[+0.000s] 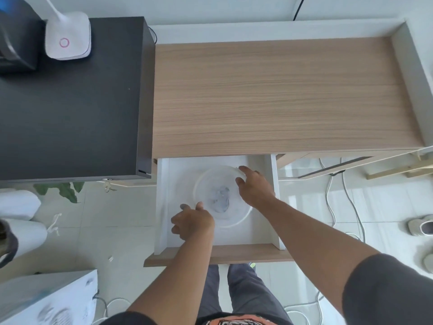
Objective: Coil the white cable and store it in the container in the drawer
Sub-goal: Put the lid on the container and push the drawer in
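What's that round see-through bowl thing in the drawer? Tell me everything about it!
The round clear plastic container sits upright inside the open white drawer under the wooden desk top. It looks thin and glossy, with a pale rim all around, and you can see the drawer floor through it. Something whitish and blurry lies at its bottom; it is too unclear to name. The right hand touches its far right rim, and the left hand is at its near left edge.

bright even daylight, soft shadows, motion blur, wide-angle edge distortion
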